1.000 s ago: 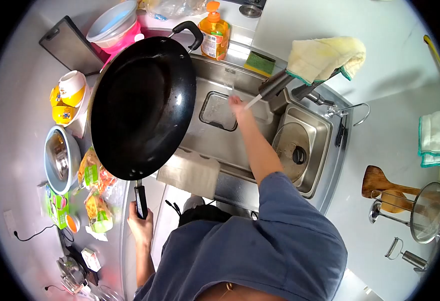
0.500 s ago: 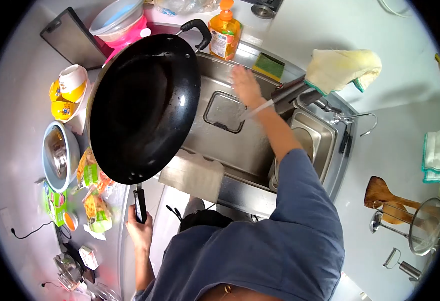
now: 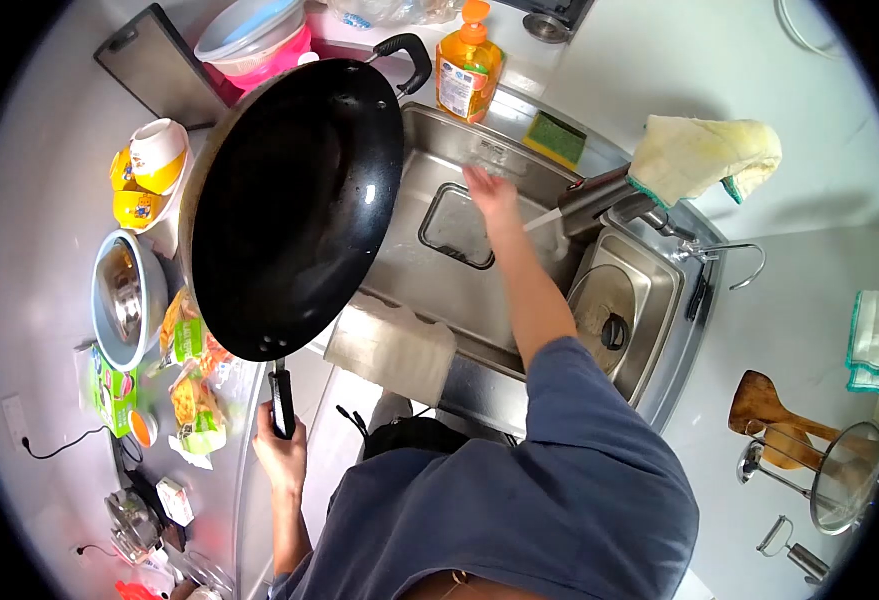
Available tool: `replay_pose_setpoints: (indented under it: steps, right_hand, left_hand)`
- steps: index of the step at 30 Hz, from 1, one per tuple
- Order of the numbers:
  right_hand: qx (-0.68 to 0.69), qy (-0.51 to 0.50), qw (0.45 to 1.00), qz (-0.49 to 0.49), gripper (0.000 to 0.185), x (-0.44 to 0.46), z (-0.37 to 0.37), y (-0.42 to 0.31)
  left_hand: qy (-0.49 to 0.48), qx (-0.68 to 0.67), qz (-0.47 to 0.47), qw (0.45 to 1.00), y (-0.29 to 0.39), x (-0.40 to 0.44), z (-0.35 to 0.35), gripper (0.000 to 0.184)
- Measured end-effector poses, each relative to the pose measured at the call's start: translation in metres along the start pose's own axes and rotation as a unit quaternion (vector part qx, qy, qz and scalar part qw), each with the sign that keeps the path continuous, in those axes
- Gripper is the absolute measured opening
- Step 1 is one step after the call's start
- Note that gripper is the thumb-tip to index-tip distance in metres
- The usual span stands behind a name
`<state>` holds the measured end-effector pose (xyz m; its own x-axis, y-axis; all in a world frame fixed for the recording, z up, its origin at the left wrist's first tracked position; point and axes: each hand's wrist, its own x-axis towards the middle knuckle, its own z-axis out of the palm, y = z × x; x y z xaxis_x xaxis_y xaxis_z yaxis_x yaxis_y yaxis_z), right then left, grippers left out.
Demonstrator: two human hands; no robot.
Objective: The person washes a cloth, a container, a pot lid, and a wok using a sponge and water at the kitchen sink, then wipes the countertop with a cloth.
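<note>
My left hand (image 3: 281, 455) is closed around the black handle of a large black wok (image 3: 294, 210). The wok is held up left of the sink (image 3: 409, 270), tilted so its dark inside shows. Over the sink basin, my right hand (image 3: 492, 195) stretches forward with its fingers extended and nothing visible in them. Beside that forearm, water runs from the faucet (image 3: 599, 195) into the basin. A drain cover (image 3: 457, 225) lies on the basin floor below the hand.
An orange soap bottle (image 3: 467, 75) and a green-yellow sponge (image 3: 555, 138) stand along the sink's back edge. A cloth (image 3: 699, 158) hangs over the faucet. A lid (image 3: 604, 310) sits in the side basin. Bowls (image 3: 124, 300) and food packets (image 3: 197, 405) line the left counter.
My right arm has shifted left and toward me, out of the water stream, uncovering the lid in the side basin. The wok stays in my left hand. The view has shifted slightly.
</note>
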<state>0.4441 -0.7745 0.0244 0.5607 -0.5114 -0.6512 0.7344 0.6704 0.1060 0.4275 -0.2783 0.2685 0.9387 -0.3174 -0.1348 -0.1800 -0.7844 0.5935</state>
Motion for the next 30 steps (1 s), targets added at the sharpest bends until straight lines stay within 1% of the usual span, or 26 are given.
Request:
replay_pose_setpoints:
  steps: [2,3,5,6,8,10,11,12,13,14,15,16,17,19,20,21,22,23,24,25,26,27,28,29,30]
  right_hand:
    - [0.006,-0.029,0.999,-0.012,0.05,-0.015,0.062,0.031]
    - [0.005,-0.032,0.999,-0.012,0.05,-0.003,0.063,0.033]
    - [-0.072,-0.092,0.993,-0.021,0.05,0.021,0.053,0.035]
    - [-0.111,-0.048,0.992,-0.049,0.049,0.016,0.045,0.035]
    - [-0.233,0.021,0.967,-0.105,0.046,-0.023,0.02,0.035]
    - [-0.334,0.06,0.933,-0.115,0.043,-0.056,-0.021,0.023]
    - [-0.331,0.065,0.934,-0.12,0.043,-0.068,-0.035,0.012]
    - [-0.239,0.094,0.964,-0.066,0.042,-0.083,-0.038,0.0]
    - [-0.143,0.119,0.983,-0.013,0.042,-0.094,-0.039,-0.011]
    - [-0.149,0.111,0.981,-0.056,0.031,-0.101,-0.038,-0.015]
    - [-0.207,-0.015,0.978,0.002,0.022,-0.079,-0.059,-0.03]
    - [-0.262,-0.14,0.953,0.057,0.022,-0.052,-0.078,-0.049]
    - [-0.271,-0.097,0.957,0.026,0.026,-0.04,-0.071,-0.045]
    - [-0.304,-0.001,0.953,-0.015,0.04,-0.066,-0.039,-0.019]
    - [-0.365,-0.012,0.928,-0.069,0.039,-0.069,-0.041,-0.021]
    - [-0.362,-0.01,0.929,-0.076,0.039,-0.08,-0.037,-0.025]
    - [-0.511,0.018,0.842,-0.17,0.038,-0.093,-0.026,-0.026]
    - [-0.641,0.044,0.723,-0.254,0.038,-0.106,-0.017,-0.025]
    - [-0.711,-0.016,0.664,-0.232,0.028,-0.097,-0.021,-0.042]
    - [-0.711,-0.018,0.664,-0.231,0.028,-0.09,-0.029,-0.054]
    - [-0.755,-0.054,0.625,-0.192,0.025,-0.095,-0.029,-0.06]
    - [-0.794,-0.092,0.582,-0.15,0.027,-0.12,-0.014,-0.056]
    - [-0.778,-0.085,0.622,-0.04,0.045,-0.148,0.005,-0.059]
    - [-0.832,-0.189,0.495,-0.163,0.045,-0.139,-0.01,-0.072]
    - [-0.849,-0.284,0.347,-0.281,0.045,-0.15,-0.009,-0.078]
  left_hand:
    - [0.006,-0.001,0.002,1.0,-0.001,0.0,0.004,0.023]
    - [0.009,0.002,0.003,1.0,0.0,0.001,0.005,0.023]
    - [0.011,0.002,0.004,1.0,0.005,0.001,0.006,0.022]
    - [0.0,-0.011,0.002,1.0,0.007,0.0,0.005,0.021]
    - [-0.012,-0.025,0.005,1.0,0.007,-0.001,0.003,0.021]
    - [-0.037,-0.024,-0.007,0.999,0.003,-0.004,0.001,0.018]
    - [-0.044,-0.023,-0.004,0.999,-0.002,-0.006,-0.003,0.018]
    - [-0.08,-0.065,-0.048,0.993,-0.004,-0.005,-0.004,0.017]
    - [-0.117,-0.105,-0.091,0.983,-0.001,-0.005,-0.004,0.016]
    - [-0.129,-0.154,-0.097,0.975,0.004,-0.007,-0.004,0.017]
    - [-0.141,-0.153,-0.089,0.974,0.011,-0.008,-0.008,0.017]
    - [-0.167,-0.196,-0.119,0.959,0.017,-0.008,-0.011,0.018]
    - [-0.196,-0.235,-0.151,0.94,0.023,-0.009,-0.012,0.019]
    - [-0.236,-0.274,-0.167,0.917,0.024,-0.01,-0.016,0.02]
    - [-0.252,-0.284,-0.173,0.909,0.03,-0.011,-0.019,0.02]
    - [-0.264,-0.295,-0.18,0.901,0.035,-0.012,-0.022,0.019]
    - [-0.269,-0.311,-0.192,0.891,0.042,-0.014,-0.025,0.018]
    - [-0.27,-0.311,-0.19,0.891,0.046,-0.015,-0.028,0.018]
    - [-0.289,-0.325,-0.196,0.879,0.049,-0.016,-0.031,0.018]
    - [-0.306,-0.338,-0.204,0.866,0.053,-0.018,-0.035,0.018]
    - [-0.306,-0.343,-0.215,0.862,0.06,-0.02,-0.038,0.017]
    - [-0.299,-0.342,-0.219,0.863,0.062,-0.022,-0.041,0.017]
    - [-0.314,-0.342,-0.227,0.856,0.063,-0.023,-0.043,0.017]
    - [-0.331,-0.342,-0.233,0.848,0.065,-0.024,-0.045,0.017]
    - [-0.339,-0.347,-0.237,0.842,0.067,-0.025,-0.047,0.017]
